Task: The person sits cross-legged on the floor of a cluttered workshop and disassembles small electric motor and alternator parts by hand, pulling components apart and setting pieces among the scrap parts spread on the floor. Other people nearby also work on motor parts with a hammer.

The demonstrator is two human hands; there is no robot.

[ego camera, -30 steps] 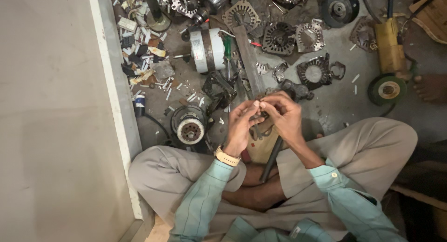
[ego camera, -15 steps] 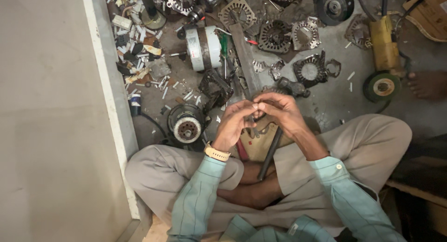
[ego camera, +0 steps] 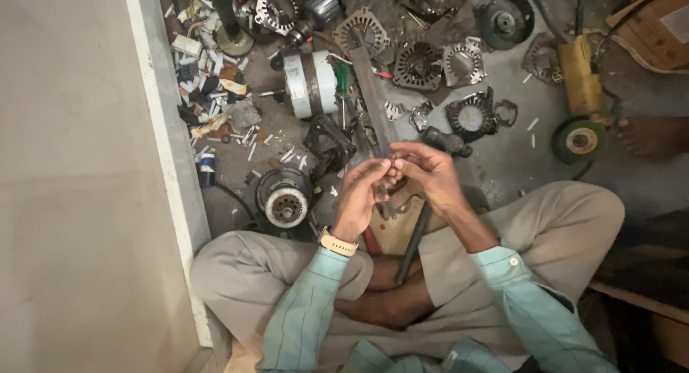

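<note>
Both hands up over the lap: left hand (ego camera: 361,195) and right hand (ego camera: 425,173) fingertips pinching one small dark part (ego camera: 388,168) between them, mostly hidden. Probably light, rigid metal, greasy; best gripped by the ends. Round motor (ego camera: 286,198) just left.

1. White-cased motor (ego camera: 310,84) on the grey floor (ego camera: 502,157);
2. Yellow angle grinder (ego camera: 580,93) at right;
3. Round rotor (ego camera: 286,204) near the white wall edge (ego camera: 161,129);
4. Green-handled screwdriver (ego camera: 341,82) beside the motor.
</note>
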